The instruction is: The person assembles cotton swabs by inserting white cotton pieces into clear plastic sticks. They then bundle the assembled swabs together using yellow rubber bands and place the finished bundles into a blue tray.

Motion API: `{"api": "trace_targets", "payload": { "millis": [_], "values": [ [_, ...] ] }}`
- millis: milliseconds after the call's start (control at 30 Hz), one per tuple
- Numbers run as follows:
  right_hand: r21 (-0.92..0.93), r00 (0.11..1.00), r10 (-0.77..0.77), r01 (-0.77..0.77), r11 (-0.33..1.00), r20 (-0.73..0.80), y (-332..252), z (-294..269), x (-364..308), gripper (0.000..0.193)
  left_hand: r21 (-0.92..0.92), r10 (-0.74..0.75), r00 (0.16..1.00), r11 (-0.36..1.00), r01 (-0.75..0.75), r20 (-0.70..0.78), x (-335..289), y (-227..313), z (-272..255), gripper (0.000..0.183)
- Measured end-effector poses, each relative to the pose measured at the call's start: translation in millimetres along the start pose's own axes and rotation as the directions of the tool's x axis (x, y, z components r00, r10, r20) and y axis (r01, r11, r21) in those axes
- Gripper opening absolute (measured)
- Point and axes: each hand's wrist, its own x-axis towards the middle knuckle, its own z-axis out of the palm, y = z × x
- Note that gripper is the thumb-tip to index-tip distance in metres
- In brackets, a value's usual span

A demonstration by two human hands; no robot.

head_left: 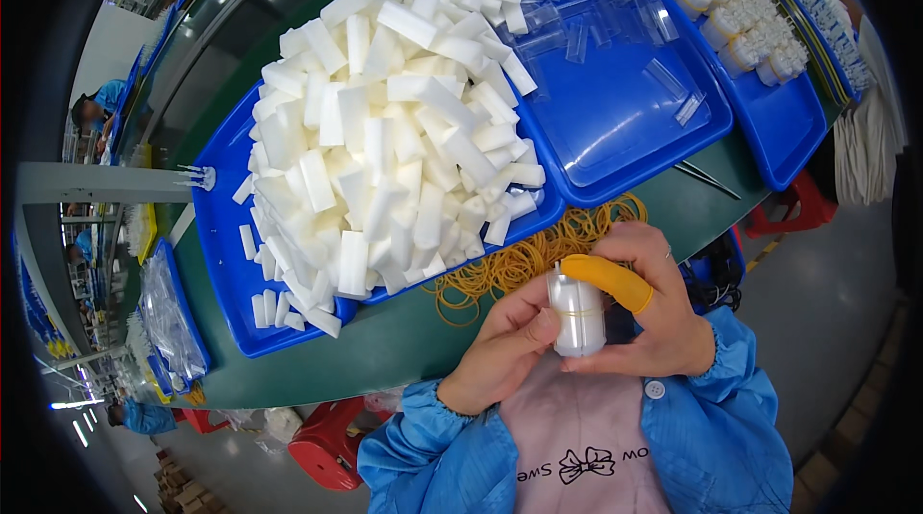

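In front of my chest I hold a short white and clear cylinder-shaped bundle (579, 322) upright, with a thin yellow rubber band around its middle. My left hand (508, 346) is closed on its left side, thumb against the wall. On the other side my right hand (676, 326) grips it too, a yellow finger cot (615, 281) on the index finger reaching over the top edge. Just beyond my hands lies a heap of yellow rubber bands (495, 275) on the green table.
White foam blocks (380, 129) are piled high on blue trays at left. A blue tray (615, 153) behind my hands holds clear plastic pieces (601, 9). Farther right, another blue tray (793, 125) carries white banded bundles (745, 24). Tweezers (710, 180) lie nearby; red stools (332, 447) stand below.
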Motion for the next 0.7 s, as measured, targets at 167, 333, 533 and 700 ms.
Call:
{"api": "trace_targets", "payload": {
  "millis": [167,333,533,700],
  "values": [
    [-0.123,0.998,-0.028,0.034,0.992,0.055,-4,0,2,0.072,-0.04,0.138,0.99,0.99,-0.137,0.033,3,-4,-3,0.053],
    [-0.069,0.985,0.025,-0.013,0.998,0.168,-5,-7,5,0.073,0.005,0.196,0.98,0.981,-0.196,-0.03,4,-8,-1,0.055],
    [-0.184,0.998,-0.056,0.061,0.981,0.028,-2,2,-1,0.072,0.085,0.273,0.962,0.959,-0.272,-0.008,4,-12,-1,0.057],
    [-0.18,0.999,-0.05,0.049,0.982,0.002,-4,0,-5,0.074,-0.061,0.076,0.997,0.995,-0.078,-0.032,-1,1,10,0.072]
  ]
}}
